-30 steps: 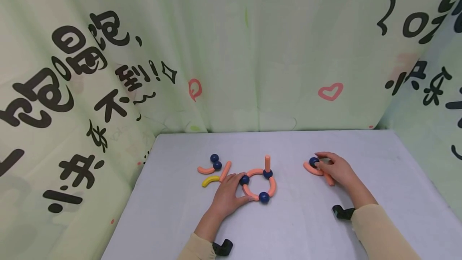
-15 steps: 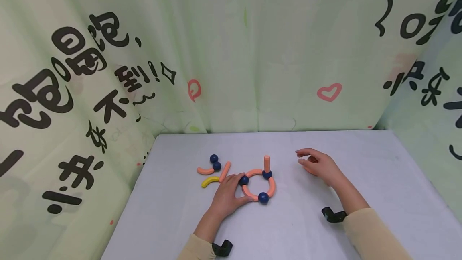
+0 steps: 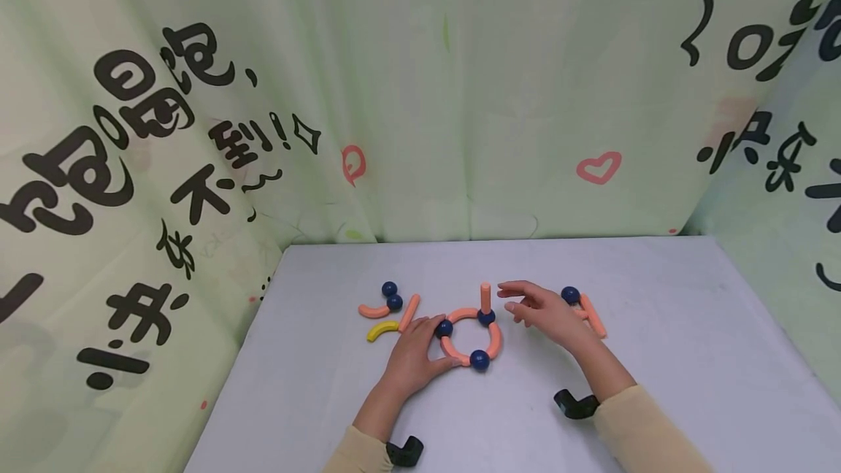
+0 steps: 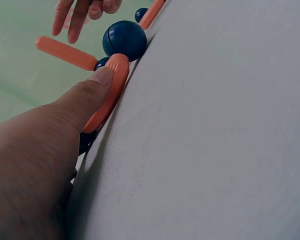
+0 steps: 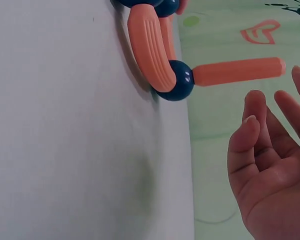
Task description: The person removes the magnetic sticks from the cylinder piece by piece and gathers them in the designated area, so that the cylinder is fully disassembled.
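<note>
A ring (image 3: 496, 340) of three curved salmon rods joined by three navy balls lies on a white table (image 3: 690, 341); an upright rod (image 3: 485, 298) rises from the ring's far ball (image 3: 486, 317). The left hand (image 3: 414, 360) grips the ring at its left side: the thumb lies on a curved rod (image 4: 112, 95) beside the near ball (image 3: 479, 360), as the left wrist view shows, and the fingers reach the left ball (image 3: 444, 328). The right hand (image 3: 542, 316), to the right of the ring, holds nothing; its fingers are apart and loosely bent, near the upright rod without touching it. Farther right of the ring lie a navy ball (image 3: 570, 295) and a straight rod (image 3: 594, 316). Left of the ring, a yellow curved rod (image 3: 382, 331) touches a second straight rod (image 3: 410, 311).

Handling: the parts appear to be smooth, stiff plastic, probably light and not fragile. The glossy balls are likely to slip under a fingertip; the rods, whose lengthwise grooves show in the right wrist view, should give the surer hold. The joints are judged the weakest places, and a sideways push on the upright rod's tip could lever it loose. It is best pinched low, just above the far ball, with the ring steadied at its left side.
</note>
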Motion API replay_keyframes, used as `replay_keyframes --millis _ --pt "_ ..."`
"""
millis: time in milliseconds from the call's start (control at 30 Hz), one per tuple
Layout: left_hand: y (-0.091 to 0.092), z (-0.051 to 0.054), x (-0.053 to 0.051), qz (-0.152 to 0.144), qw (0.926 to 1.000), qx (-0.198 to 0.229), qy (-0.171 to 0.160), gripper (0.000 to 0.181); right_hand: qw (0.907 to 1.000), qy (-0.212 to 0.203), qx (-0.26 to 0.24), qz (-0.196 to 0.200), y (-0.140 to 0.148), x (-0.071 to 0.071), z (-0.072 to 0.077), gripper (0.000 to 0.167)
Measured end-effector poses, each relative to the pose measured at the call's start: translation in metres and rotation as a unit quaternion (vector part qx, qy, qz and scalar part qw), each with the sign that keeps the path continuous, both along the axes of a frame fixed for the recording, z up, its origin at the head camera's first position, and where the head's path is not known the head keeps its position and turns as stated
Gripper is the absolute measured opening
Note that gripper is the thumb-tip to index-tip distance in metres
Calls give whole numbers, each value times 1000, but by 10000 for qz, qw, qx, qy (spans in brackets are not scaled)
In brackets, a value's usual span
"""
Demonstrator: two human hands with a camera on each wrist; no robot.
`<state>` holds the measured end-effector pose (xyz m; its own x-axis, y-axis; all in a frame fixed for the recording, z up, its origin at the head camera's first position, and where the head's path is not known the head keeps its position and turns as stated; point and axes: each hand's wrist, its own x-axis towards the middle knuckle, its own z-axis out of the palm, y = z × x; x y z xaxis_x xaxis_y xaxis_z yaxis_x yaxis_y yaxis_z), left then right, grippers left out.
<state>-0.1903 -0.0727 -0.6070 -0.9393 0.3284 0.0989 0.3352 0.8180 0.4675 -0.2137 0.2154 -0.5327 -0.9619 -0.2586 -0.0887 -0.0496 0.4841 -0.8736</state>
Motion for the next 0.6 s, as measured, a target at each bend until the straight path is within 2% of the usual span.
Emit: replay_keyframes --millis 333,600 --pt "0 2 0 108 9999 -46 -72 88 9984 -281 -493 -77 -25 -8 -16 52" --pt "0 0 -1 0 10000 9 22 89 9960 -431 -738 -244 -36 -9 -22 52"
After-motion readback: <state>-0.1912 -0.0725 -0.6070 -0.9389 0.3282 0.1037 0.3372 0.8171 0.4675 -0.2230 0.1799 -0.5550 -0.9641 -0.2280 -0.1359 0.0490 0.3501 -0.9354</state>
